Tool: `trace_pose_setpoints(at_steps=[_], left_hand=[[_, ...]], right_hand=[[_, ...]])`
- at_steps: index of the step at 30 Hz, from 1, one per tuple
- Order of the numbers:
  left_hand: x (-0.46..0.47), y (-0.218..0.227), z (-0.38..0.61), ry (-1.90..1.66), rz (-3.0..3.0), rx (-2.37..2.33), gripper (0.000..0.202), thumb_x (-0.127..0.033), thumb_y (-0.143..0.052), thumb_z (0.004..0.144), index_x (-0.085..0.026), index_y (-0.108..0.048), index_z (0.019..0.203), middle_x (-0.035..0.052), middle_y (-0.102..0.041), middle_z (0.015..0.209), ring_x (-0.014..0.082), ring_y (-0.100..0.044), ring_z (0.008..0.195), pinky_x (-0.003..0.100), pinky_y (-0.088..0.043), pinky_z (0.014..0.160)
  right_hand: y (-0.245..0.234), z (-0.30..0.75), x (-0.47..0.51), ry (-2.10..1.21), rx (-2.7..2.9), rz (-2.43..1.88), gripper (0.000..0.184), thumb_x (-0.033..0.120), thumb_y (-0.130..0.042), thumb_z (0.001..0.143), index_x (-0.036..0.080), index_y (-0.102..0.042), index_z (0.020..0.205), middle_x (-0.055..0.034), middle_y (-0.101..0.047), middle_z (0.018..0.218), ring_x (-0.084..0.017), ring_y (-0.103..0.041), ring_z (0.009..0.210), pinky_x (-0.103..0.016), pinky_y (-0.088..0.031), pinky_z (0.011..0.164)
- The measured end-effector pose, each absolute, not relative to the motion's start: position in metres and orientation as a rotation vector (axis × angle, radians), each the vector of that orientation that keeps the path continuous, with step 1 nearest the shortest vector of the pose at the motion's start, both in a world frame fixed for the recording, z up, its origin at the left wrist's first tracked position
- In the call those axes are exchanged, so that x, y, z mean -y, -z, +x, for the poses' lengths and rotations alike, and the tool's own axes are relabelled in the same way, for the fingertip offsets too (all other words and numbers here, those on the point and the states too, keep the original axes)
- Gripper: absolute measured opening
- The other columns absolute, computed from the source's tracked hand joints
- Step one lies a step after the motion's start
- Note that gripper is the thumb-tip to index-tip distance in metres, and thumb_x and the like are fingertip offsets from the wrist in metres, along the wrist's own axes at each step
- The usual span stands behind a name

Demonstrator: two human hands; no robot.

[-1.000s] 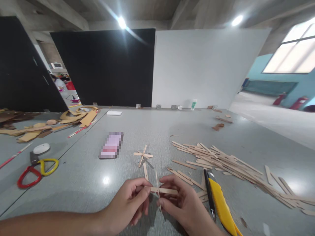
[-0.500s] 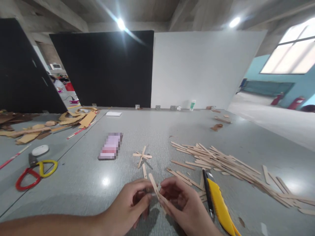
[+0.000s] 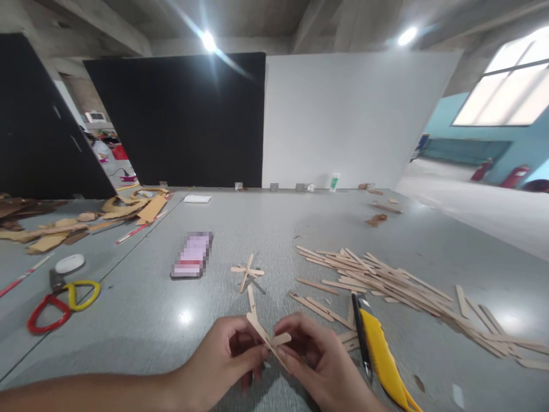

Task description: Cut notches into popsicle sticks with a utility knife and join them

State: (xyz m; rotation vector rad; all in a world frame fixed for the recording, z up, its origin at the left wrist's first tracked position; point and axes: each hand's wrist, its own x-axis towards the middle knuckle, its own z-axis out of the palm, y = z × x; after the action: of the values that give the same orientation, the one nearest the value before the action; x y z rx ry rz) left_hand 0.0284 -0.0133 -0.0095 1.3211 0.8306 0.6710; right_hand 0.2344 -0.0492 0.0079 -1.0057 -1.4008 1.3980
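Held crossed sticks (image 3: 258,327) sit at the near middle of the counter (image 3: 240,223), between the hands; clock taken from them, 12 straight ahead. Longer visible stick: long axis runs from between 10 and 11 o'clock, far end, down to between 4 and 5. Second stick shows a short rounded end toward 2 to 3 o'clock.

Right hand (image 3: 309,355): thumb and fingers pinch the lower end of the longer stick. Left hand (image 3: 240,353): fingers curled, thumb tip at the crossing; cannot tell whether it grips.

Counter is grey, glossy, with light reflections. Star of sticks (image 3: 247,272) at 11; phone (image 3: 191,255), blurred, at 10; scissors (image 3: 64,294) at 9; stick pile (image 3: 377,278) at 2; yellow cutter (image 3: 383,356) at 3, beside a black pen (image 3: 361,337).

Room: black panel (image 3: 180,120) at 11, white panel (image 3: 347,120) at 1, window (image 3: 506,86) near 2, concrete ceiling (image 3: 249,23) overhead.
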Motion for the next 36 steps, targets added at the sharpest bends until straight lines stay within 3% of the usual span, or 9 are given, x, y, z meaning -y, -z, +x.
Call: trace_pose_setpoints(at_steps=[6,12,18,25,30,33,36], left_hand=[[0.014,0.005,0.029,-0.722,1.311,-0.743,0.042,-0.053,-0.075,0.095,-0.013,-0.067,0.094,0.0044,-0.07,0.077,0.0126,-0.065,0.064,0.022,-0.054,0.056],[0.014,0.006,0.028,-0.672,1.307,-0.711,0.036,-0.048,-0.077,0.094,-0.013,-0.068,0.091,0.0008,-0.067,0.071,0.0089,-0.059,0.055,0.02,-0.051,0.053],[0.014,0.003,0.028,-0.631,1.321,-0.764,0.03,-0.04,-0.083,0.088,-0.013,-0.07,0.084,-0.0018,-0.063,0.064,0.0085,-0.056,0.051,0.019,-0.049,0.051],[0.012,0.002,0.03,-0.625,1.35,-0.77,0.039,-0.05,-0.079,0.09,-0.013,-0.069,0.09,-0.0001,-0.064,0.069,0.0082,-0.055,0.052,0.019,-0.048,0.051],[0.015,0.003,0.031,-0.618,1.37,-0.827,0.043,-0.054,-0.078,0.089,-0.012,-0.07,0.094,-0.0027,-0.058,0.062,0.0093,-0.053,0.05,0.02,-0.045,0.048],[0.011,-0.002,0.026,-0.558,1.481,-0.844,0.038,-0.05,-0.073,0.093,-0.013,-0.073,0.099,-0.0015,-0.061,0.065,0.0098,-0.052,0.052,0.02,-0.041,0.047],[-0.01,-0.009,0.015,-0.67,1.916,-0.962,0.02,-0.033,-0.068,0.096,-0.016,-0.075,0.105,0.0008,-0.066,0.074,0.0126,-0.057,0.063,0.023,-0.046,0.059]], right_hand=[[-0.016,0.231,0.047,-1.459,1.401,-0.949,0.032,0.05,-0.079,0.095,0.02,-0.068,0.098,-0.0029,-0.07,0.091,-0.02,-0.07,0.089,-0.035,-0.053,0.085],[-0.014,0.233,0.049,-1.461,1.427,-0.939,0.035,0.053,-0.077,0.096,0.02,-0.066,0.096,-0.0031,-0.069,0.089,-0.021,-0.069,0.086,-0.036,-0.052,0.083],[-0.005,0.237,0.05,-1.395,1.447,-0.996,0.035,0.054,-0.075,0.097,0.02,-0.066,0.101,0.0012,-0.061,0.084,-0.016,-0.058,0.079,-0.03,-0.046,0.074],[-0.01,0.235,0.049,-1.375,1.509,-1.016,0.036,0.055,-0.071,0.099,0.02,-0.066,0.097,-0.0014,-0.064,0.085,-0.019,-0.062,0.083,-0.033,-0.049,0.077],[-0.019,0.235,0.049,-1.339,1.579,-1.038,0.036,0.056,-0.071,0.099,0.019,-0.071,0.102,-0.0048,-0.07,0.091,-0.022,-0.066,0.085,-0.036,-0.052,0.08],[-0.021,0.234,0.049,-1.317,1.558,-1.035,0.039,0.059,-0.069,0.1,0.02,-0.068,0.092,-0.0026,-0.067,0.085,-0.02,-0.065,0.08,-0.034,-0.052,0.077],[-0.019,0.234,0.047,-1.283,1.506,-1.041,0.044,0.062,-0.065,0.101,0.021,-0.064,0.087,0.0008,-0.06,0.079,-0.017,-0.058,0.075,-0.03,-0.049,0.072]])
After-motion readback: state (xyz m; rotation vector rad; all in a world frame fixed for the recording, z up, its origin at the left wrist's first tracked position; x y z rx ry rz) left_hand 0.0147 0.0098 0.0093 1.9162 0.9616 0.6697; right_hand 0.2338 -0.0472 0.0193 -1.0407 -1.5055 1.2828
